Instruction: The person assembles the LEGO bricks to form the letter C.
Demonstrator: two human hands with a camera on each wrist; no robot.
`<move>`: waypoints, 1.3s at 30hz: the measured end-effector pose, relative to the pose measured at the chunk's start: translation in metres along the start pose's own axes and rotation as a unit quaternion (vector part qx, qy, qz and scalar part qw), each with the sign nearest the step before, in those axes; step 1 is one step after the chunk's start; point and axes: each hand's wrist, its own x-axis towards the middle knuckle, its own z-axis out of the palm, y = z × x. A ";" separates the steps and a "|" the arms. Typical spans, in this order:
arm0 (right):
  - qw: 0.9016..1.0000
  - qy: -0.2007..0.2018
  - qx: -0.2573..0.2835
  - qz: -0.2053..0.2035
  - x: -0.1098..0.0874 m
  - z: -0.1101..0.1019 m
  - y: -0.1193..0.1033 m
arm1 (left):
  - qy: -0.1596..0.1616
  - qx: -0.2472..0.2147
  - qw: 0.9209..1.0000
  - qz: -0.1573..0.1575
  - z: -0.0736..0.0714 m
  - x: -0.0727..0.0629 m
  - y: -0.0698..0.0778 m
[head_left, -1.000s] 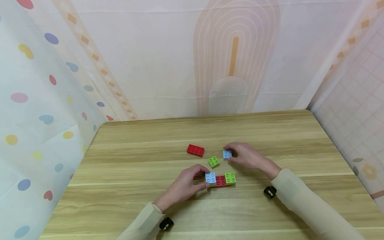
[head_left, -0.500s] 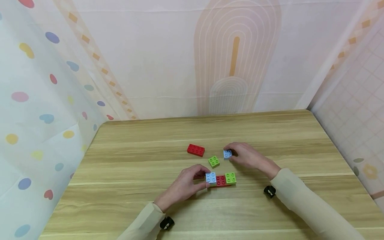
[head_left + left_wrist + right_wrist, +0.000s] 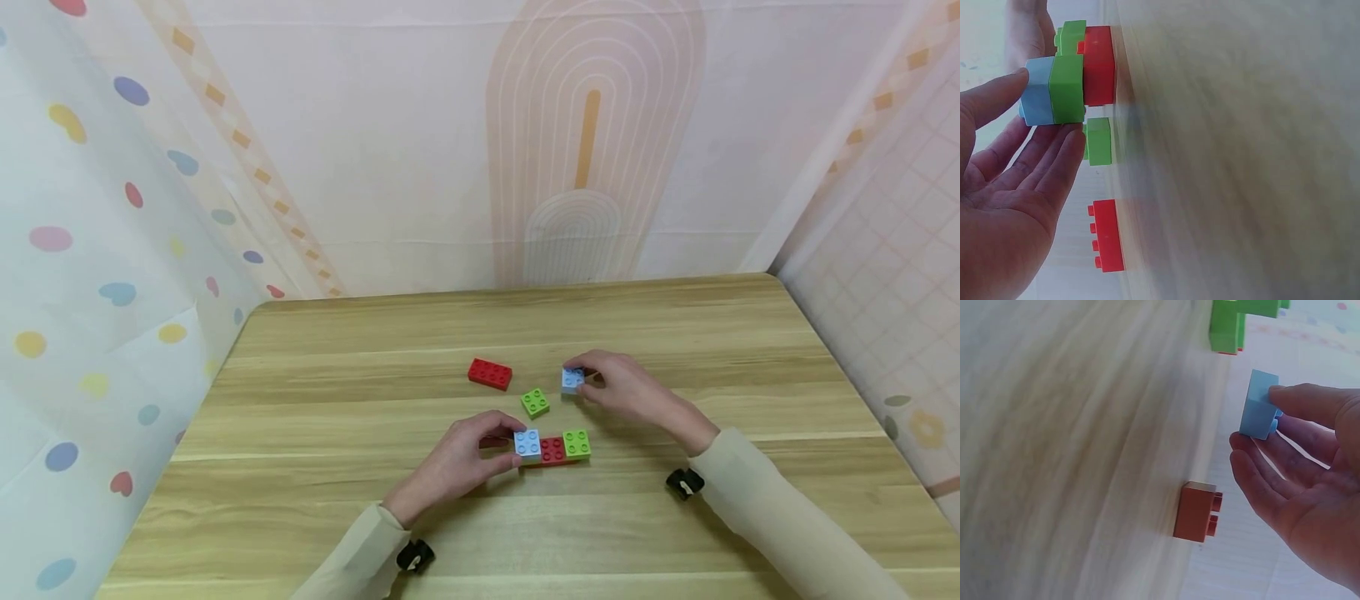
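Observation:
My left hand pinches a light blue brick at the left end of a small assembly. That brick sits on a green brick, which is on a long red brick. Another green brick stands on the red brick's right end, with red studs showing between. Farther back, my right hand holds a second light blue brick between thumb and fingers. In the right wrist view this brick is raised off the table, its studs facing up toward the palm.
A loose green brick lies between the hands, just behind the assembly. Behind it to the left lies a loose red brick. All rest on a wooden table, with a patterned cloth hanging behind its far edge.
My right hand has lifted the light blue brick and shifted slightly back and to the right. The left hand and the assembly have stayed in place.

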 end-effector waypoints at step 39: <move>0.993 0.083 0.025 -0.081 -0.036 -0.002 -0.027 | 0.009 -0.012 1.000 0.013 0.000 -0.001 -0.002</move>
